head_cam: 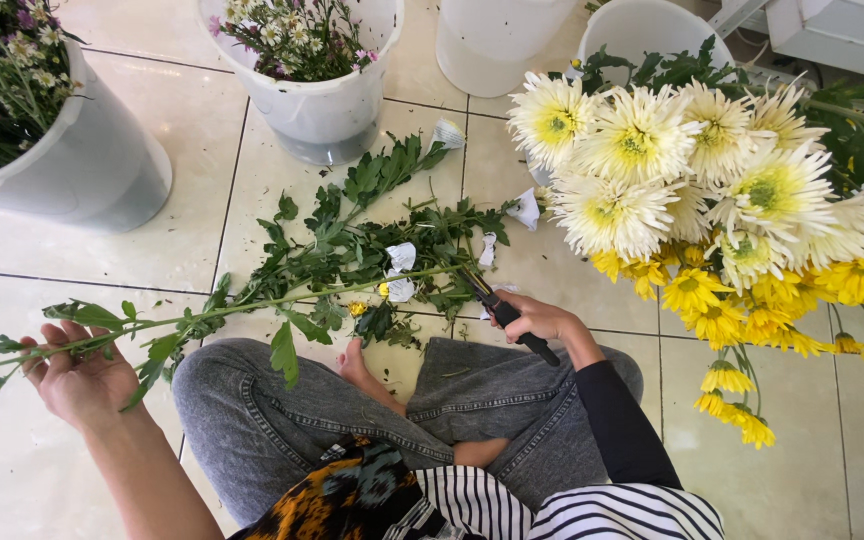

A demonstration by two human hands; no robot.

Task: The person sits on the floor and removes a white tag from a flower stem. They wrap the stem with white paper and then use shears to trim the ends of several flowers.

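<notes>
Buckets line the top of a tiled floor [182, 240] where a person sits cross-legged among cut greenery. At far left a white bucket [92, 170] holds small purple and white blooms; a second bucket [327, 110] of the same mix stands further right. The left hand [77, 375] is closed around the leafy end of a long green stem [282, 300], palm up, fingers curled over the foliage. The stem runs level across the grey-jeaned knees [252, 420] toward the right hand [542, 322], which is clamped on the black handles of a pair of clippers [497, 305]. The blades meet the stem's cut end; whether they are biting it or only touching cannot be told. The hands are well apart, joined only by the stem. Stripped leaves [372, 240] and scraps of white paper [400, 270] lie heaped on the tiles just beyond a bare foot [362, 370]. At right, a large bunch of white chrysanthemums [652, 160] sits above yellow chrysanthemums [752, 300], near the right forearm.

Risks, as they appear: the clipper blades work close to the bare foot and knee, so a slip under pressure could nick skin. The long stem, held only at its ends, could bend or snap if pulled. A swing of the right elbow could brush the yellow blooms and bruise petals.
</notes>
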